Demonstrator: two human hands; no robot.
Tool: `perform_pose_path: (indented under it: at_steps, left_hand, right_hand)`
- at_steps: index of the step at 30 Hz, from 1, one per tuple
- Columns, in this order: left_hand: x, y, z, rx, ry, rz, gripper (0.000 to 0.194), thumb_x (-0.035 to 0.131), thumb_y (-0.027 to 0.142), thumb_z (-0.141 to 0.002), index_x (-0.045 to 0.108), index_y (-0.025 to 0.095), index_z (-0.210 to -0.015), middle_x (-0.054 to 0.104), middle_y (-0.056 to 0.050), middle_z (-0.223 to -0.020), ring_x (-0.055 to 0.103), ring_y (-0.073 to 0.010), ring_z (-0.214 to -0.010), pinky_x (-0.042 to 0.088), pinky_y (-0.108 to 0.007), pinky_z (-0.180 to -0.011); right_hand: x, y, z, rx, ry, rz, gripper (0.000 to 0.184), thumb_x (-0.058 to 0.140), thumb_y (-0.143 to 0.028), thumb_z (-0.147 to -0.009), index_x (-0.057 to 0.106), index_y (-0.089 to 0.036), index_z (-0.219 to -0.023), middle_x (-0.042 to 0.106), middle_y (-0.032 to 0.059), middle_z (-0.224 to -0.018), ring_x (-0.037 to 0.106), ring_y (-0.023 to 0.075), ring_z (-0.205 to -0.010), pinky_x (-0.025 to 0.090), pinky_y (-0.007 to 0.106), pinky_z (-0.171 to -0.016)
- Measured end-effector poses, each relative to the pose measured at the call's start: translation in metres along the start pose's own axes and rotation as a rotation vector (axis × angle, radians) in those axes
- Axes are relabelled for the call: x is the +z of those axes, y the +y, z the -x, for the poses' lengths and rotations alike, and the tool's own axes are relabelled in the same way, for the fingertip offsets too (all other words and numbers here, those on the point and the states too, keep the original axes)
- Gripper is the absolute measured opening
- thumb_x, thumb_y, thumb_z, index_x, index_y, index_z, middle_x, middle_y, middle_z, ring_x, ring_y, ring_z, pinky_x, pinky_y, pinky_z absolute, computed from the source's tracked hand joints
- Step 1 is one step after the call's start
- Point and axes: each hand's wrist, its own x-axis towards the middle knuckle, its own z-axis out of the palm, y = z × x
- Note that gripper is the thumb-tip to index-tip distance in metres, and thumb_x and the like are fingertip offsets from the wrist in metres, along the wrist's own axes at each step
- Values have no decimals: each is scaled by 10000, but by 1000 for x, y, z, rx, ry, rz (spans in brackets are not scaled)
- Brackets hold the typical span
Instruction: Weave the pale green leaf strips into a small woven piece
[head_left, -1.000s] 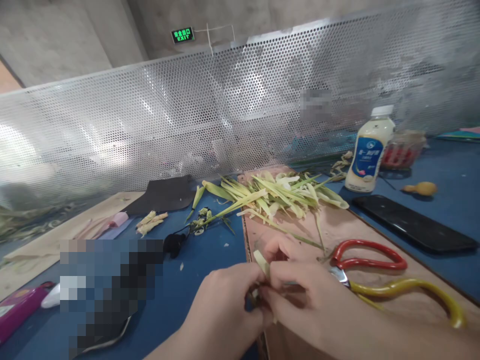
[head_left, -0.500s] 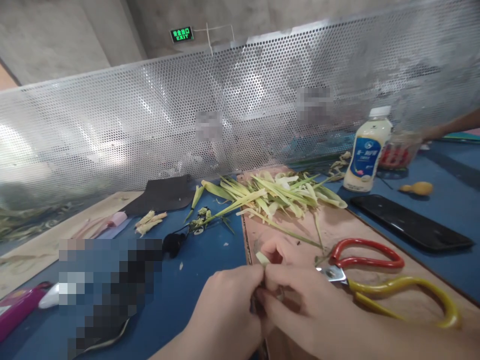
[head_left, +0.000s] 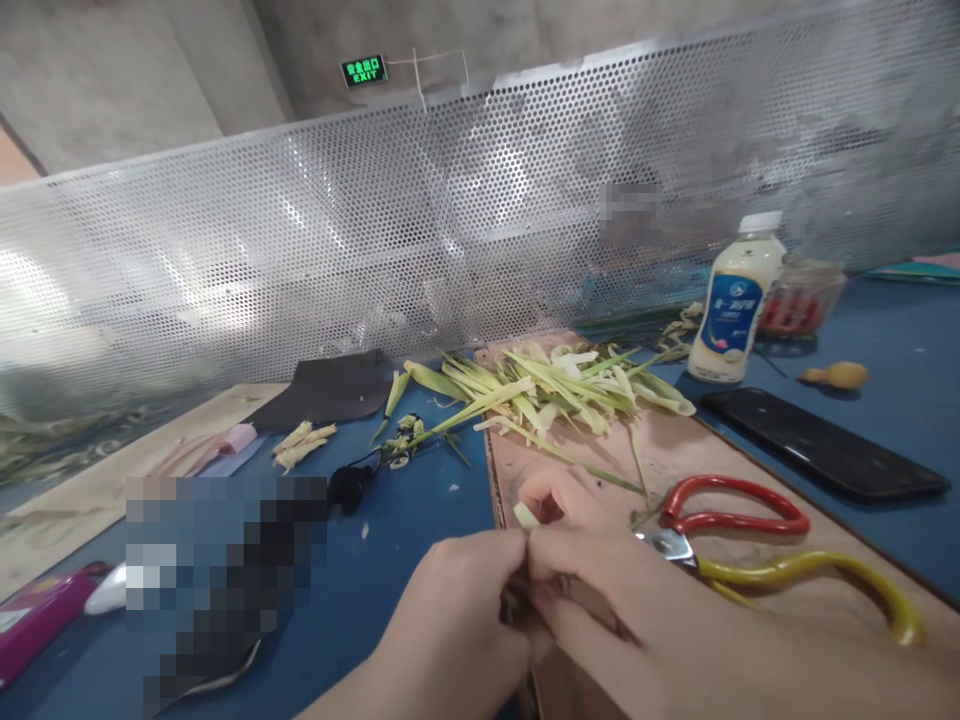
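My left hand [head_left: 457,605] and my right hand [head_left: 600,585] meet at the fingertips over the left edge of the wooden board [head_left: 679,450]. Both are closed in a pinch around a small strip of pale green husk [head_left: 526,516], whose end pokes out above the fingers. Most of the strip is hidden by my hands. Just right of my right hand lie scissors [head_left: 671,546] with one red and one yellow handle, partly covered by that hand and forearm. A heap of green and pale yellow husk strips [head_left: 562,390] lies on the far part of the board.
A milky drink bottle [head_left: 735,300], a clear tub [head_left: 802,298], a black phone [head_left: 825,445] and a small gourd-shaped object [head_left: 836,376] stand or lie to the right. Dark sheet [head_left: 322,390] and husk scraps [head_left: 302,444] are left. A perforated metal screen [head_left: 450,220] borders the back.
My fingers have shifted slightly around the strip, with both hands in nearly the same place. Another person's arm by the tub at the right has left the view.
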Motion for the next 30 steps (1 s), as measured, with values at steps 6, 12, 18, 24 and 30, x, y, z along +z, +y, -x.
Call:
perform_pose_path:
  at_steps: [6,12,18,24,30]
  left_hand:
    - [1,-1,0,-22,-42,-37,143,436,50,-574,519,163,-596,572,-3,-622,428,-106,-566,285,-203,-519]
    - [2,-4,0,-38,-51,-66,136,451,62,-587,540,159,-624,603,-23,-659,473,-121,-584,308,-214,-532]
    - [3,-3,1,-8,-49,-61,46,487,125,-621,517,159,-625,598,-28,-667,478,-128,-588,306,-214,-519]
    - [-1,0,1,-34,-23,-57,64,479,110,-598,449,163,-579,515,4,-598,401,-101,-553,282,-205,-506]
    - [0,-1,2,-36,-44,-30,62,475,101,-597,459,160,-582,473,22,-577,374,-86,-534,266,-196,-497]
  right_hand:
    - [8,3,2,-57,68,21,149,497,-24,-664,519,-169,-634,450,42,-850,443,168,-826,444,297,-660]
    - [7,3,3,-64,48,106,156,489,-36,-686,556,-175,-662,465,51,-860,447,184,-846,449,320,-674]
    - [4,2,4,-81,60,216,137,511,-87,-741,574,-181,-663,498,56,-926,464,193,-874,454,345,-727]
    - [-2,-1,9,-141,118,257,152,511,-101,-750,612,-214,-736,539,67,-964,498,216,-913,471,353,-758]
    - [-3,0,10,-134,136,254,155,490,-91,-751,595,-204,-733,540,74,-949,517,204,-876,482,342,-739]
